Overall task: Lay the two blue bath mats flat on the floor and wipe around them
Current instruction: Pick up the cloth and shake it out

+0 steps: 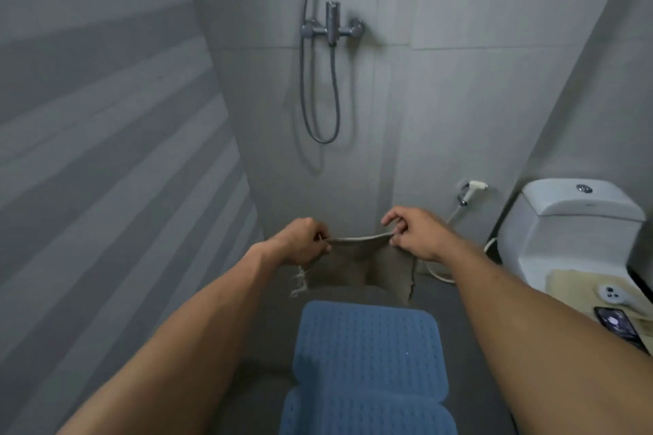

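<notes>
In the head view, we held a frayed grey-beige cloth rag (364,265) stretched between both hands at the centre of the frame. Our left hand (300,240) pinched its upper left corner in a closed grip, and our right hand (413,233) pinched the upper right corner between thumb and fingers. The rag hung down above the dark floor (261,328). At six o'clock, the farther perforated blue rubber bath mat (367,342) lay flat, with the nearer blue bath mat (367,413) touching its near edge. A white ceramic toilet (565,233) stood at three o'clock, and a chrome shower mixer (332,26) hung at twelve o'clock.
</notes>
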{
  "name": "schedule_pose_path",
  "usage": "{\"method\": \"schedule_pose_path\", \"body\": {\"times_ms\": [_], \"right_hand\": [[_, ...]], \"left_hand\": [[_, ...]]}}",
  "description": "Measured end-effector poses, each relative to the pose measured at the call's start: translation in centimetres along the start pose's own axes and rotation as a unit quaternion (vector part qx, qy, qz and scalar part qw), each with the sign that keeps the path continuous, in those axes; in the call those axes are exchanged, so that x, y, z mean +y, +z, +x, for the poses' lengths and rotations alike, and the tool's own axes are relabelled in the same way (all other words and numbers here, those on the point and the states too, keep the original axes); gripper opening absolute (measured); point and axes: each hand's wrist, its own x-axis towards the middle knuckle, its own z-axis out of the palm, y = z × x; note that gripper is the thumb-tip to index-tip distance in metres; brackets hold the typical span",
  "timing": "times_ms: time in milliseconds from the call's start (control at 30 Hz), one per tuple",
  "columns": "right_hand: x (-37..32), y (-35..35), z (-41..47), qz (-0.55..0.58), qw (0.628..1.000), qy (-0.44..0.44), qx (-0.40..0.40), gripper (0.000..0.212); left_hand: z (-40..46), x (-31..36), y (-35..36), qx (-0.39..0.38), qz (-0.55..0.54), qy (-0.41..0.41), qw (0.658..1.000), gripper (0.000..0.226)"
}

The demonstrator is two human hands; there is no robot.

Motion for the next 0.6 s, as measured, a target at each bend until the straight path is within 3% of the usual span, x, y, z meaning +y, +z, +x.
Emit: {"method": "schedule_pose_path", "body": {"times_ms": [167,433,600], "right_hand": [[-6.3,-0.3,2.2,0.022,0.995,-0.087,0.032,0.033],[-14.0,-1.6,7.0,0.005,0.983,-0.182,-0.014,0.032],[-17.8,-1.4,9.4,-0.011,0.968,-0.246,-0.043,0.047]], "left_hand": [[-2.6,-3.1,-4.1,0.084,-0.019,-0.041,0.995,0.012],[-7.9,-4.9,-10.3,0.182,-0.077,-0.117,0.973,0.014],[-10.8,-4.7,-12.8,0.239,-0.064,-0.146,0.958,0.01]]}}
